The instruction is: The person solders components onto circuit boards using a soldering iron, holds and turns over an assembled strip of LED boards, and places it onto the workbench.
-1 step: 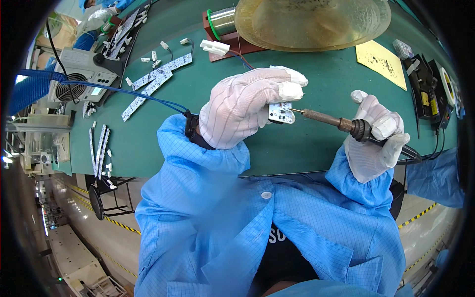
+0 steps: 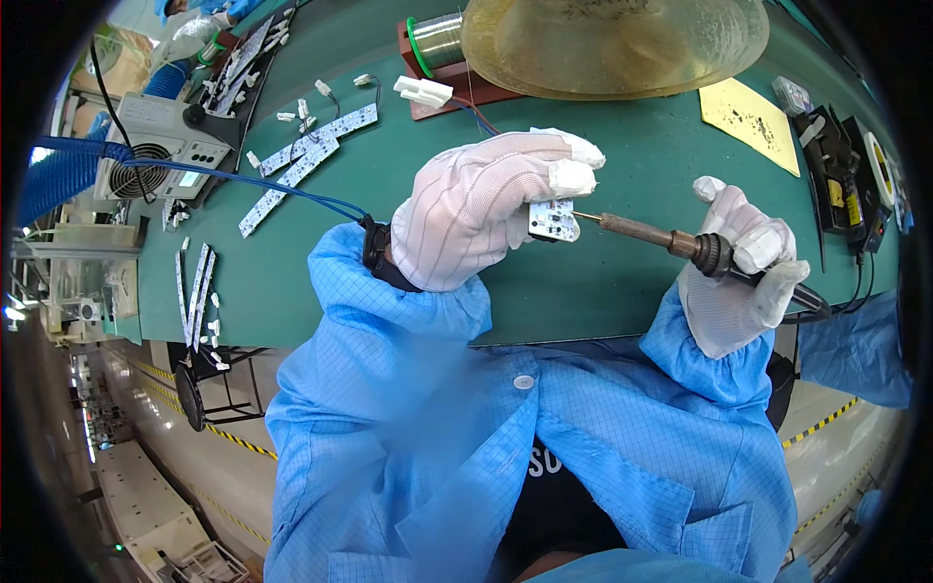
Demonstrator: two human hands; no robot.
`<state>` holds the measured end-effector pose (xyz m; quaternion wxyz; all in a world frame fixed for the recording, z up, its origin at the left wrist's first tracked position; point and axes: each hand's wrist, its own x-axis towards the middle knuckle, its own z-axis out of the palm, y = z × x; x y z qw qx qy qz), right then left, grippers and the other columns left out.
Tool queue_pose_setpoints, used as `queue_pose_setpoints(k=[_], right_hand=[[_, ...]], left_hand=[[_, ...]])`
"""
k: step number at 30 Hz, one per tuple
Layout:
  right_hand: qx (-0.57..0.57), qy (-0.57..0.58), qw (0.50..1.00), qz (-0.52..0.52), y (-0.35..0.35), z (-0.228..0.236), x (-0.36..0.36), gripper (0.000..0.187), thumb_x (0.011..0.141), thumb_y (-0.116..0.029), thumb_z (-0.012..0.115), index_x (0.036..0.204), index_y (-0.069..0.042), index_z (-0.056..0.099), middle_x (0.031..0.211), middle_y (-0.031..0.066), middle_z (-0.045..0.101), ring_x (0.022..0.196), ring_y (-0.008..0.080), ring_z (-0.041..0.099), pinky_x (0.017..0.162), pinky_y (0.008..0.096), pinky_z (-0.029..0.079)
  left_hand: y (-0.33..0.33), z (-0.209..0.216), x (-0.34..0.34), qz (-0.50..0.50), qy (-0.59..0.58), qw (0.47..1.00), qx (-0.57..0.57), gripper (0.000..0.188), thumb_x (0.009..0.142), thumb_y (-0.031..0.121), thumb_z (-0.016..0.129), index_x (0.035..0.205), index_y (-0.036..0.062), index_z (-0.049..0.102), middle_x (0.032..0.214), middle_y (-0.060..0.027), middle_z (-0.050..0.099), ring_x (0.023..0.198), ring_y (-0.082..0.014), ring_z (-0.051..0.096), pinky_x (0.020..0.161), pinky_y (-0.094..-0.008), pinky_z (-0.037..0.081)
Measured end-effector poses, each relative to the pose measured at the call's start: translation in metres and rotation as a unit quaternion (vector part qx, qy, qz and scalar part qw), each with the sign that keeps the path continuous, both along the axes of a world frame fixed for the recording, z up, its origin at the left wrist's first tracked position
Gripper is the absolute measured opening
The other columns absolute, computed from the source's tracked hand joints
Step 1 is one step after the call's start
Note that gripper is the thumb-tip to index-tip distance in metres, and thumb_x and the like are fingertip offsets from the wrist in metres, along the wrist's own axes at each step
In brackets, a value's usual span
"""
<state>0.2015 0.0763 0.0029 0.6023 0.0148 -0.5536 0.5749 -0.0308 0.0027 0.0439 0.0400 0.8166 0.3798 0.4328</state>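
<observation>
My left hand (image 2: 491, 209), in a white striped glove, is closed on a small white circuit board (image 2: 554, 221). Part of the board is hidden under the fingers. Red and blue wires run from behind this hand to a white connector plug (image 2: 424, 92). A soldering iron (image 2: 641, 230) is gripped in my right hand (image 2: 743, 257), also gloved with white-wrapped fingertips. Its thin tip points left, by the board's right edge; whether it touches the board I cannot tell.
Behind my hands stand a solder wire spool (image 2: 436, 44) and a large translucent bowl (image 2: 612, 49). Several LED strips (image 2: 292, 180) with connectors lie to the left, beside a fan unit (image 2: 160, 155). A yellow sponge sheet (image 2: 748, 126) and an iron stand (image 2: 836, 185) are at the right.
The soldering iron and my right hand have shifted very slightly to the right, the tip moving back toward the board's edge. My left hand and the board stay almost unmoved.
</observation>
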Motion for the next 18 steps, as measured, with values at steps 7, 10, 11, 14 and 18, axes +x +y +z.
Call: queue_pose_setpoints(k=[7, 10, 11, 14, 18], right_hand=[[-0.004, -0.075, 0.992, -0.099, 0.007, 0.035, 0.008, 0.059, 0.092, -0.054, 0.032, 0.062, -0.008, 0.053, 0.056, 0.0029, 0.044, 0.056, 0.0181, 0.041, 0.083, 0.0445, 0.038], [0.037, -0.141, 0.988, -0.052, 0.014, 0.051, 0.008, 0.054, 0.09, -0.056, 0.039, 0.065, -0.009, 0.051, 0.057, 0.0018, 0.042, 0.057, 0.0159, 0.037, 0.085, 0.0445, 0.034], [0.038, -0.142, 0.988, -0.052, 0.013, 0.049, 0.007, 0.054, 0.09, -0.056, 0.039, 0.065, -0.009, 0.051, 0.057, 0.0018, 0.042, 0.057, 0.0159, 0.037, 0.085, 0.0445, 0.034], [-0.013, -0.114, 0.991, -0.07, 0.012, 0.037, 0.002, 0.055, 0.09, -0.055, 0.039, 0.066, -0.007, 0.053, 0.058, 0.0021, 0.044, 0.058, 0.0167, 0.039, 0.086, 0.0455, 0.033], [-0.027, -0.077, 0.994, -0.067, 0.013, 0.032, 0.007, 0.056, 0.088, -0.056, 0.042, 0.065, -0.007, 0.056, 0.061, 0.0021, 0.048, 0.06, 0.0185, 0.042, 0.086, 0.049, 0.036]], left_hand=[[0.003, -0.006, -0.006, -0.009, 0.031, 0.999, 0.0, 0.035, 0.066, 0.007, 0.07, 0.099, 0.0034, 0.062, 0.104, -0.0171, 0.062, 0.089, -0.0273, 0.064, 0.074, -0.0298, 0.054], [0.002, -0.002, -0.006, -0.02, 0.03, 0.999, -0.013, 0.034, 0.066, 0.008, 0.069, 0.099, 0.0039, 0.062, 0.103, -0.0162, 0.063, 0.09, -0.0269, 0.064, 0.074, -0.0305, 0.054], [0.003, -0.001, -0.006, -0.018, 0.034, 0.999, -0.011, 0.034, 0.066, 0.009, 0.069, 0.099, 0.0038, 0.062, 0.103, -0.0161, 0.063, 0.09, -0.0268, 0.064, 0.074, -0.031, 0.053], [0.003, -0.002, -0.005, -0.001, 0.042, 0.999, 0.004, 0.034, 0.066, 0.008, 0.069, 0.099, 0.0034, 0.062, 0.101, -0.0159, 0.064, 0.09, -0.0267, 0.064, 0.075, -0.0318, 0.053], [0.005, -0.009, -0.005, 0.009, 0.02, 0.999, 0.031, 0.033, 0.067, 0.009, 0.069, 0.098, 0.0024, 0.061, 0.1, -0.0153, 0.064, 0.088, -0.0268, 0.065, 0.075, -0.032, 0.054]])
